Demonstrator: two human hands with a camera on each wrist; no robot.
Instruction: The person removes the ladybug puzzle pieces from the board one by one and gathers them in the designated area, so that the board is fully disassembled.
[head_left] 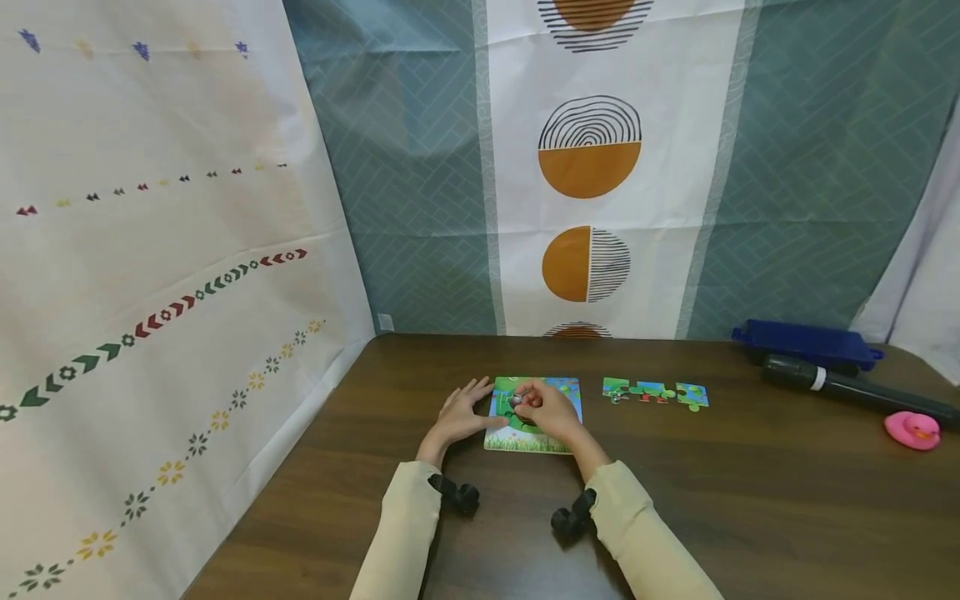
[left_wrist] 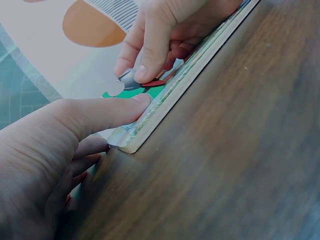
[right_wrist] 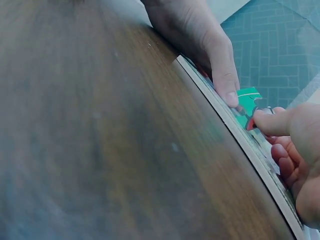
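Note:
On the table lies a square, brightly coloured jigsaw board [head_left: 525, 443] with a grassy bottom edge. My left hand [head_left: 459, 418] is at its left side, fingers spread and fairly straight. The left thumb [left_wrist: 117, 111] presses on the board beside a green puzzle piece [right_wrist: 249, 94] that appears raised at one edge. Over the middle of the board, my right hand [head_left: 553, 412] pinches a puzzle piece [left_wrist: 128, 80] with a grey part showing. The right fingers cover most of that piece. Three loose pieces, including one in the middle [head_left: 651, 389], lie to the board's right.
Farther right are a dark blue object [head_left: 806, 343], a long black cylinder with a white band [head_left: 855, 387] and a pink rubber duck [head_left: 912, 431]. Patterned cloths [head_left: 420, 167] hang behind and at the left of the brown table [head_left: 315, 517].

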